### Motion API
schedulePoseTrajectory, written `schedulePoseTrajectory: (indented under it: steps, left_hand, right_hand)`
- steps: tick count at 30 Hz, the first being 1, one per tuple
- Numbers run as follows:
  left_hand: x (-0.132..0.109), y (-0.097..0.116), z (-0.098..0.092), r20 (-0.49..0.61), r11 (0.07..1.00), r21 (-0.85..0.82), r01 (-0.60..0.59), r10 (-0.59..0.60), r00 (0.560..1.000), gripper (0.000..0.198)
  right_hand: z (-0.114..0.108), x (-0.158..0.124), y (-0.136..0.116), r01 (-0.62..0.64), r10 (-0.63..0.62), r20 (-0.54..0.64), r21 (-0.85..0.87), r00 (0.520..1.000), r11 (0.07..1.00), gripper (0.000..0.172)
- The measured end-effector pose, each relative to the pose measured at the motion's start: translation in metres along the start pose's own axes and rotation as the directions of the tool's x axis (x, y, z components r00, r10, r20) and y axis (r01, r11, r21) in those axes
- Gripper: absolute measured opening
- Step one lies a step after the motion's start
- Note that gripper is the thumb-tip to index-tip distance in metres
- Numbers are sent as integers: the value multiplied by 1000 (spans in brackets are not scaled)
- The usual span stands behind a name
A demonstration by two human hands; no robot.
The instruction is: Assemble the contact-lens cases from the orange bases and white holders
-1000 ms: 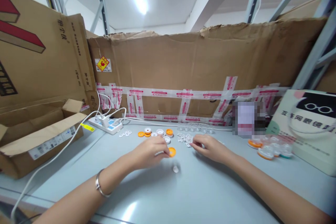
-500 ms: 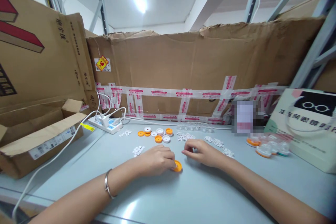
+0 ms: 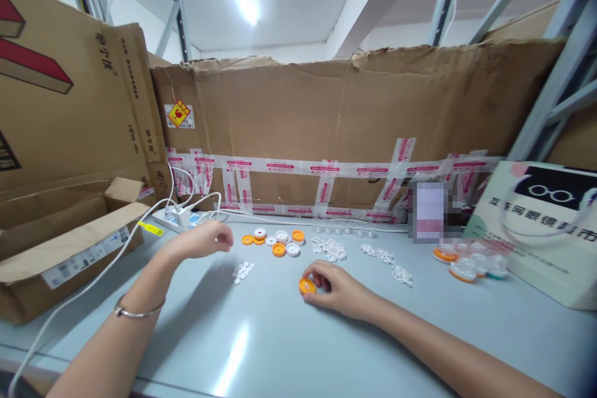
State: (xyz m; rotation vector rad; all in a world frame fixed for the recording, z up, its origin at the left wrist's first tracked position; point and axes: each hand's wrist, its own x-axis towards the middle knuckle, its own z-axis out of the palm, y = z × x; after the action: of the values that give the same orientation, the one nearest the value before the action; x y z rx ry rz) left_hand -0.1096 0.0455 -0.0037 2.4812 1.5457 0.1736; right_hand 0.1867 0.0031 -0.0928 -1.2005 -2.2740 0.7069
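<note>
My right hand (image 3: 338, 286) grips a shallow orange round plastic piece (image 3: 306, 286) by its rim, thumb on the near side and fingers on the far side. A small pale spot shows at its middle. My left hand (image 3: 205, 241) is at the left, raised over the table near the power strip, with its fingers curled down and close together. Whatever is between its fingertips is hidden, and the hand covers the spot behind it. Small white round pieces (image 3: 242, 272) lie between the hands. Behind them sits a group of orange round pieces (image 3: 278, 250) and white round pieces (image 3: 293, 250).
White flat small parts (image 3: 329, 249) lie farther back, with more small white parts (image 3: 401, 275) to the right. Clear domed pieces (image 3: 345, 229) line the back. Assembled clear-topped items (image 3: 466, 264) stand by a paper bag (image 3: 536, 230). An open carton (image 3: 69, 249) and power strip (image 3: 163, 219) are left.
My left hand has let go of the orange round piece and moved left and away from me. My right hand has come left and taken hold of that piece.
</note>
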Motion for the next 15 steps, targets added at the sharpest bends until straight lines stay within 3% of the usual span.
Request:
schedulePoseTrajectory:
  steps: [2, 4, 9, 15]
  left_hand:
    - [0, -15, -1, 164, 991, 67, 119, -129, 978, 16]
    - [2, -23, 3, 232, 984, 88, 156, -172, 957, 18]
    - [10, -22, 15, 267, 988, 63, 139, -151, 952, 23]
    - [16, -22, 22, 256, 991, 66, 116, -129, 958, 19]
  right_hand:
    - [5, 4, 2, -31, 30, -82, -10, 996, 999, 21]
    - [9, 7, 2, -48, 46, -134, -11, 990, 999, 22]
    - [11, 7, -1, -58, 58, -157, 9, 986, 998, 38]
    - [11, 9, 0, -56, 61, -166, 32, 984, 998, 23]
